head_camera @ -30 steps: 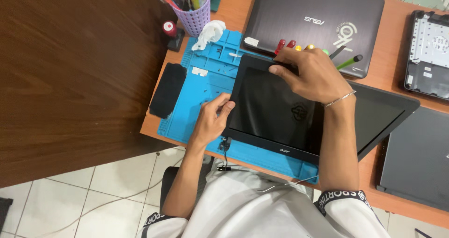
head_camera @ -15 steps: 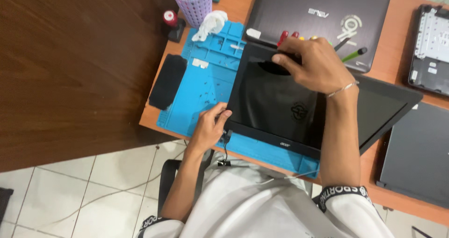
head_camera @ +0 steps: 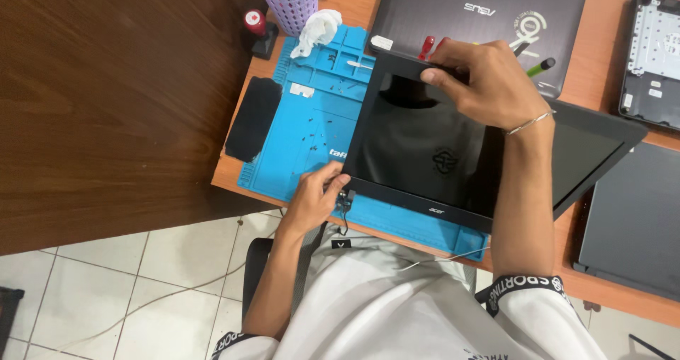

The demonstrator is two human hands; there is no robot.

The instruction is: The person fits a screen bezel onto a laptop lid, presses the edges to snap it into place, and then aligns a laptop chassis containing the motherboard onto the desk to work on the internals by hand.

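Black screen panel (head_camera: pixel 425 147): one, lying on blue work mat (head_camera: pixel 312 119) at orange desk (head_camera: pixel 602 84) edge, close to our body. We count one mat, one purple pen cup (head_camera: pixel 292 6), one white cloth (head_camera: pixel 317 31), one black pad (head_camera: pixel 253 118). Three other laptops around: one grey closed (head_camera: pixel 489 13), one dark at right (head_camera: pixel 634 218), one opened up (head_camera: pixel 652 59). Our left hand (head_camera: pixel 315 198) half closed, fingers pinching panel's near left corner. Our right hand (head_camera: pixel 489 84) curled, gripping panel's far top edge.
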